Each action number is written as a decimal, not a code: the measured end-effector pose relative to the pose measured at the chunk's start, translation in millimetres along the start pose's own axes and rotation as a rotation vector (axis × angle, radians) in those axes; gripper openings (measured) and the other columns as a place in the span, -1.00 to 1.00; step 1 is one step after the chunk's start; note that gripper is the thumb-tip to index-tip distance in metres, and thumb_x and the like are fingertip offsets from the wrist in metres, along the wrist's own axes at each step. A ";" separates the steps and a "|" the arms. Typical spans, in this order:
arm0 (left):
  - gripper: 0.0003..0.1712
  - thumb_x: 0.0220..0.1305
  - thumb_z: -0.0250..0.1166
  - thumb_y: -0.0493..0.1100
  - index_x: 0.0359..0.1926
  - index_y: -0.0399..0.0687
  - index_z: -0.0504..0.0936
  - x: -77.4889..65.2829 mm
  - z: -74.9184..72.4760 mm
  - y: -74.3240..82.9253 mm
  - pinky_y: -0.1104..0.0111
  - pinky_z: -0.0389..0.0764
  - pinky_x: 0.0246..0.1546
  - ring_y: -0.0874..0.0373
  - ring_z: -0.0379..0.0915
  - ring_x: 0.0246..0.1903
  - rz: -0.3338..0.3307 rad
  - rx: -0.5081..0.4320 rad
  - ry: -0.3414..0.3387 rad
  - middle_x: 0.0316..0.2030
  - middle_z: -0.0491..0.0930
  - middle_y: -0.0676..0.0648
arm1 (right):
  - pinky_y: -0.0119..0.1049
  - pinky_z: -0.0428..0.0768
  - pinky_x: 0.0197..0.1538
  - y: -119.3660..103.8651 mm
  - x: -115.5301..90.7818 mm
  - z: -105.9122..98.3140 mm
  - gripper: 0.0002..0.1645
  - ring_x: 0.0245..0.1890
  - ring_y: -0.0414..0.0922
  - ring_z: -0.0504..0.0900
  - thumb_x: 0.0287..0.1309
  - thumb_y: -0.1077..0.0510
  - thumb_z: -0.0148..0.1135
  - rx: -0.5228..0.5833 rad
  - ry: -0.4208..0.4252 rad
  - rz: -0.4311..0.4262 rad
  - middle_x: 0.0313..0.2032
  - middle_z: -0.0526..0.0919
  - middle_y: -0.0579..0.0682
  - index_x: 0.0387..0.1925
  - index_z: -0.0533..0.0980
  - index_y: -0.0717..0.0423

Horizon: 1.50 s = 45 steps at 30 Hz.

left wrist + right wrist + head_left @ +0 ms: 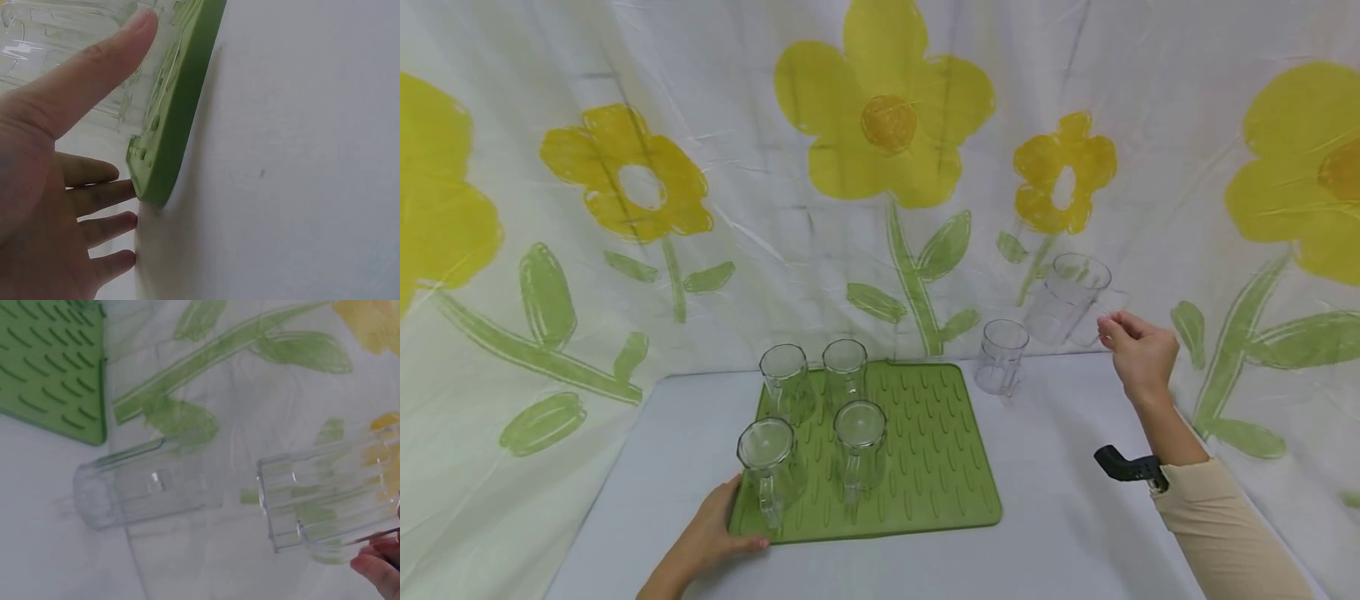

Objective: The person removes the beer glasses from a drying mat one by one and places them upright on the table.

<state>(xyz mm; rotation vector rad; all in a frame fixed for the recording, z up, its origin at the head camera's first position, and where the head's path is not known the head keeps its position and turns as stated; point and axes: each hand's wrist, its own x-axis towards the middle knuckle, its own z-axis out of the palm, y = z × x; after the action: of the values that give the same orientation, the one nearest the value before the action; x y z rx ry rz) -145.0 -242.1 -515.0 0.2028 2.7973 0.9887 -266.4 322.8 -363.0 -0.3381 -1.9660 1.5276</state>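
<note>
My right hand (pixel 1142 354) pinches the handle of a clear glass mug (pixel 1066 304), held up at the back right. In the right wrist view only the fingertips (pixel 378 569) show, at that mug's handle. Lower and to its left, another clear mug (pixel 1000 360) stands on the table. My left hand (pixel 707 533) is at the near left corner of a green ridged drying mat (pixel 932 458), thumb along the front edge and straight fingers at the side. Several clear mugs stand bases up on the mat's left part, the closest (pixel 767 450) right beside this hand.
The white table (pixel 1060 500) runs back to a hanging sheet (pixel 730 167) printed with yellow flowers and green leaves. The mat's right part shows bare ridges. A black band (pixel 1138 468) sits on the right wrist.
</note>
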 end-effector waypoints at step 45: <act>0.31 -0.32 0.64 0.06 0.37 -0.49 0.18 4.3 2.3 -1.8 -0.27 0.29 0.27 -0.52 0.11 0.30 -0.132 0.077 0.011 0.30 0.25 -0.52 | -0.73 0.30 -0.62 108.7 -15.4 27.7 -0.72 -0.72 -0.71 0.26 0.19 0.19 0.31 -0.365 0.067 -0.033 -0.30 0.72 0.37 -0.20 0.68 0.39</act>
<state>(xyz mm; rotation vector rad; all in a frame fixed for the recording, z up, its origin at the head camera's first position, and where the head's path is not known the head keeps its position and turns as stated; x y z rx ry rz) -148.9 -241.3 -518.4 0.0216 2.8188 0.8551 -289.5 325.2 -473.8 -0.4981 -2.1814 1.1162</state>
